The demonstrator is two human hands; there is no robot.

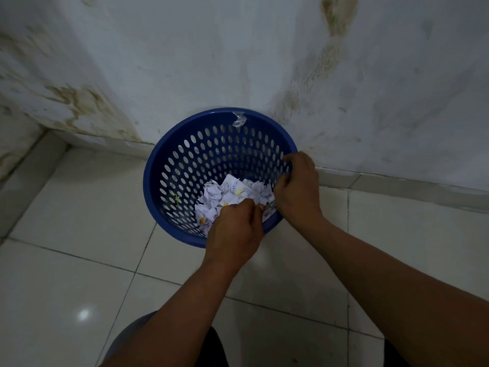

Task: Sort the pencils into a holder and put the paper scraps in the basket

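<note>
Both hands are reaching over the near rim of the blue basket, standing on the tiled floor against the stained wall. The left hand is curling its fingers inward; whether it is gripping anything is hidden. The right hand is covering part of the paper scraps lying in the basket's bottom, its fingers together, and their grip cannot be made out. No pencils or holder are showing.

The round blue perforated plastic basket stands against the stained white wall, closing its far side. Both hands, left and right, crowd its near-right rim. The pale tiled floor at left lies open.
</note>
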